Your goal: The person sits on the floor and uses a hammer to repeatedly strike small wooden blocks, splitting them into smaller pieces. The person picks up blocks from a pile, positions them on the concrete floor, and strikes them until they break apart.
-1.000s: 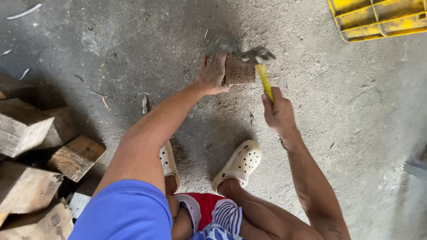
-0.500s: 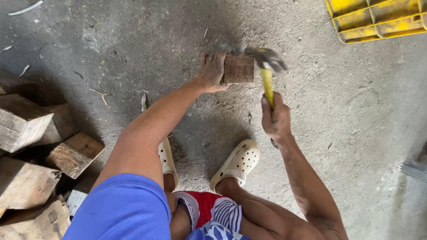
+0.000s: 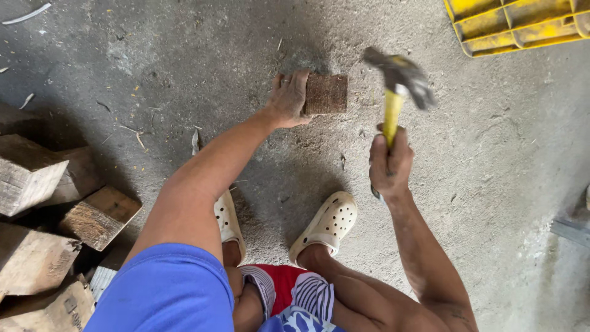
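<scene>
A small brown wooden block (image 3: 327,93) stands on the concrete floor in front of me. My left hand (image 3: 289,98) grips its left side and holds it in place. My right hand (image 3: 389,163) is closed around the yellow handle of a hammer (image 3: 396,86). The dark metal head is lifted above the floor, just right of the block and blurred by motion. It does not touch the block.
Several rough wooden offcuts (image 3: 37,178) are piled at the left edge. A yellow plastic crate (image 3: 516,24) sits at the top right. My feet in cream clogs (image 3: 326,224) are planted below the block. A grey object (image 3: 571,230) lies at the right edge.
The hammer head was down at the block's right top corner a second ago. It has since swung up and to the right, away from the block. My left hand kept its hold.
</scene>
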